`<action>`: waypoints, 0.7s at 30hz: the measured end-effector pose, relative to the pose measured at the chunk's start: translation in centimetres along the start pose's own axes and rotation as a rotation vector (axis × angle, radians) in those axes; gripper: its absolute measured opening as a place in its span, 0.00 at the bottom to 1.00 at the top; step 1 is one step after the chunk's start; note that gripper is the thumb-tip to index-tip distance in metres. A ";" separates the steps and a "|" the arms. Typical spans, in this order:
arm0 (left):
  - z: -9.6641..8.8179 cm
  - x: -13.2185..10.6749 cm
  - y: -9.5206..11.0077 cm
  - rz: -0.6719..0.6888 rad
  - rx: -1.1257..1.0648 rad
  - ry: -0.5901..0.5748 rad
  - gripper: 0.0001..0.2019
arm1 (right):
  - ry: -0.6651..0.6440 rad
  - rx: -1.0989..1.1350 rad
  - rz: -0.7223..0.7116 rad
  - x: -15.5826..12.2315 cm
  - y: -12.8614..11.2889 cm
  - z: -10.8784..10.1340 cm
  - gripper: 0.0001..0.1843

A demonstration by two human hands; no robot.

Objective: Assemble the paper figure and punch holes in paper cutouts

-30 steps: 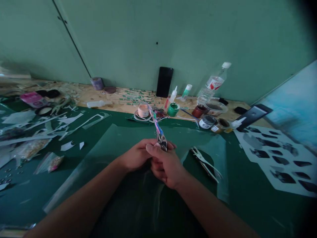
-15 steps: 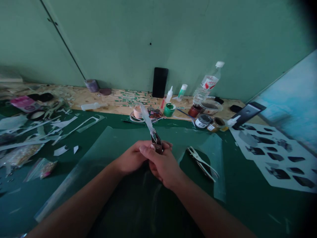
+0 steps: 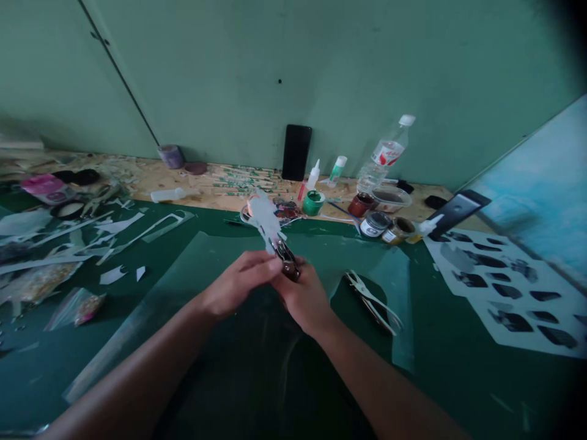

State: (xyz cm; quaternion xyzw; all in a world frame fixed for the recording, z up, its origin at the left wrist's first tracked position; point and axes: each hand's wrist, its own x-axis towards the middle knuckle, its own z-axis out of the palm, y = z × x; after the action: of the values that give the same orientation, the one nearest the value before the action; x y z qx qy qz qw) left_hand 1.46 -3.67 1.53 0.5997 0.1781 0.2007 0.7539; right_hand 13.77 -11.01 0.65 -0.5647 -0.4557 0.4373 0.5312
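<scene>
My right hand [image 3: 306, 299] is closed around a dark metal hand punch [image 3: 290, 267], its jaws pointing away from me. A translucent, irregularly cut plastic piece [image 3: 266, 215] stands up at the jaws. My left hand [image 3: 243, 275] pinches near the lower end of that piece, thumb on top, close against the punch. Fingers hide where the plastic meets the jaws. Both hands are above a clear plastic sheet [image 3: 183, 269] on the green mat. To the right of them lies a second plier-like punch with pale handles [image 3: 373, 302].
Paint jars [image 3: 376, 225], a water bottle [image 3: 386, 153] and a leaning phone [image 3: 296, 153] stand along the back. Plastic offcuts [image 3: 119, 229] and a bag of beads [image 3: 87, 308] lie at left. Printed sheets [image 3: 509, 287] lie at right, beside a tilted dark device [image 3: 461, 214].
The plastic piece has turned from nearly edge-on to showing its broad face, and leans left. My left hand has drawn slightly left and my right thumb is no longer on top.
</scene>
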 end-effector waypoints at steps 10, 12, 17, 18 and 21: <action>1.8 0.1 -0.3 0.254 0.598 0.286 0.13 | 0.048 -0.393 -0.150 -0.6 0.1 0.5 0.12; 1.5 0.1 -0.1 0.274 0.604 0.252 0.13 | 0.021 -0.378 -0.198 -0.6 -0.1 0.5 0.12; 0.3 0.0 0.3 0.288 0.536 0.188 0.13 | -0.114 -0.262 -0.261 -1.0 -0.7 0.0 0.10; 0.1 0.0 0.4 0.284 0.507 0.186 0.13 | -0.146 -0.223 -0.250 -1.1 -0.8 -0.1 0.10; -0.5 -0.2 0.7 0.260 0.444 0.166 0.13 | -0.207 -0.039 -0.048 -1.2 -0.8 -0.6 0.08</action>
State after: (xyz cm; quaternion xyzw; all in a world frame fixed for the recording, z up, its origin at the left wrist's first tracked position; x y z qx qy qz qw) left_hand 1.00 -3.23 2.07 0.7497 0.2006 0.3004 0.5545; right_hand 14.05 -12.31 1.50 -0.5155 -0.5299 0.4716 0.4806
